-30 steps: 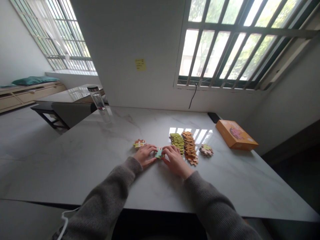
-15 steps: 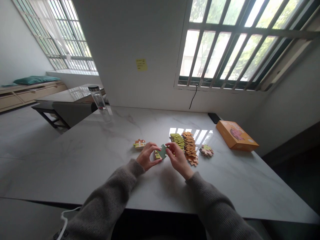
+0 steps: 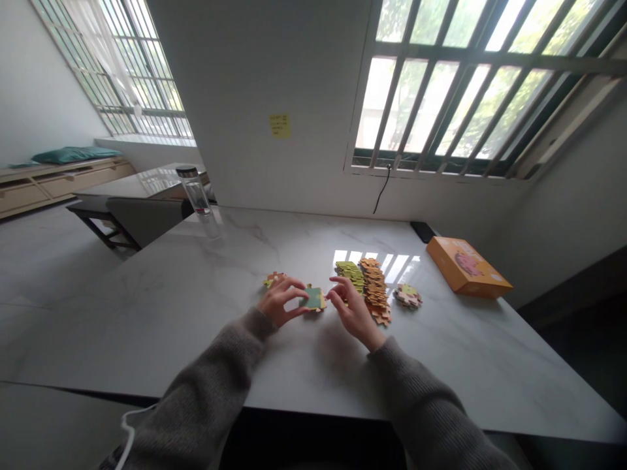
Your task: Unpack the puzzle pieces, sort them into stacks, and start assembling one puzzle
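Positioning, apparently | left hand (image 3: 279,305) pinches green piece (image 3: 310,298) | right hand (image 3: 354,313) half-curled beside it, hold unclear | next likely needs steadying

Puzzle pieces (image 3: 375,292) on marbled table (image 3: 161,313)

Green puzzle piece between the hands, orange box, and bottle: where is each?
Green puzzle piece (image 3: 311,298), head view: middle of its flat face.
Orange box (image 3: 466,262), head view: its top side.
Bottle (image 3: 196,193), head view: its clear side.

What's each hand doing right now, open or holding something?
Left hand: holding the green puzzle piece at its left side.
Right hand: partly open, just right of the piece; contact unclear.
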`<move>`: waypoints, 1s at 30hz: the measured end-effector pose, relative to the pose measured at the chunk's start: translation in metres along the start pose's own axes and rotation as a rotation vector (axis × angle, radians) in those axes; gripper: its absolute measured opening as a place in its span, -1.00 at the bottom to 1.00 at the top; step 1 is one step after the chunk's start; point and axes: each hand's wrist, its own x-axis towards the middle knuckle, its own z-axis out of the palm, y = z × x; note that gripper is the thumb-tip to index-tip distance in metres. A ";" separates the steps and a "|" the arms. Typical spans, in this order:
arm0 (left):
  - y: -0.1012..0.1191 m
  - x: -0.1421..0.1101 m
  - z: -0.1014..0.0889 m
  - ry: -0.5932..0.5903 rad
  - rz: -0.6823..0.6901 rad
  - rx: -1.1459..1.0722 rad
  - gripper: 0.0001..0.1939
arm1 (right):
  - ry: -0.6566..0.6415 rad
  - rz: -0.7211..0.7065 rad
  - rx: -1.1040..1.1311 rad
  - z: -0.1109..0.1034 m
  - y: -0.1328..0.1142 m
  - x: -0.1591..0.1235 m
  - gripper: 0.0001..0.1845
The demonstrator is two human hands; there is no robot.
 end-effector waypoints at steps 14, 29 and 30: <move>-0.066 -0.020 -0.032 -0.127 -0.449 0.257 -0.86 | -0.075 -0.327 -0.656 0.003 0.011 -0.005 -0.72; 0.011 0.002 0.020 -0.215 -0.093 0.009 -0.75 | -0.204 -0.304 -0.654 0.001 0.013 0.001 -0.78; 0.010 0.001 0.020 -0.206 -0.092 -0.003 -0.75 | -0.205 -0.306 -0.647 0.001 0.013 0.001 -0.75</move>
